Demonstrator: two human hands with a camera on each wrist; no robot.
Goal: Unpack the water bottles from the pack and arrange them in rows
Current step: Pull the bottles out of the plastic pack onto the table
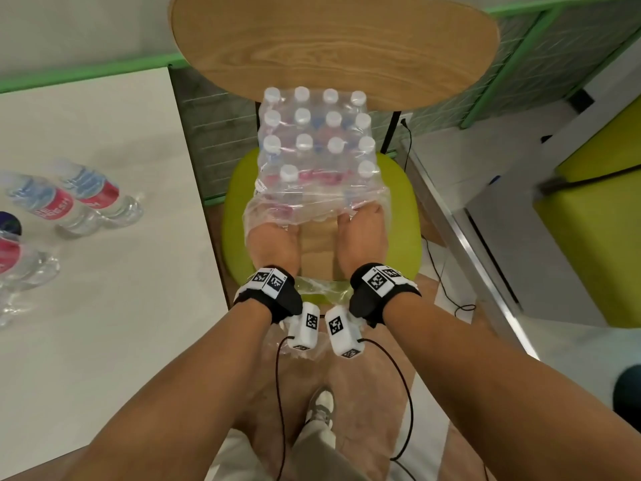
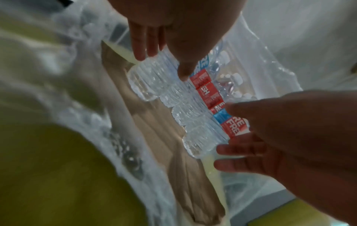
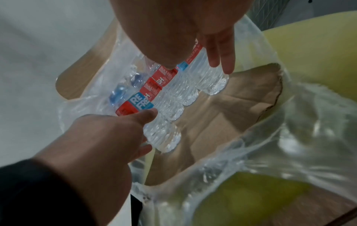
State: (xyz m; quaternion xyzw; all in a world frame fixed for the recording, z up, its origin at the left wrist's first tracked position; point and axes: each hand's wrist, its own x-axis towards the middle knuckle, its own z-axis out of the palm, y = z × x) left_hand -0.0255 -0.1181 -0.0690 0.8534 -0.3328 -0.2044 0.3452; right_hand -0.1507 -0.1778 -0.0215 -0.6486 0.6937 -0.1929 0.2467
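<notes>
The shrink-wrapped pack of water bottles stands on a green chair seat. Its clear wrap is torn open at the near end, over a bare cardboard tray. Both hands reach inside the wrap to the nearest row of bottles. My left hand grips the left end bottle, thumb on its front and fingers round its outer side. The right hand grips the right end bottle the same way. Two more red-labelled bottles stand between them.
On the white table at my left stand unpacked bottles, one with a dark cap. A round wooden tabletop overhangs the far end of the pack. A black cable lies on the floor to the right.
</notes>
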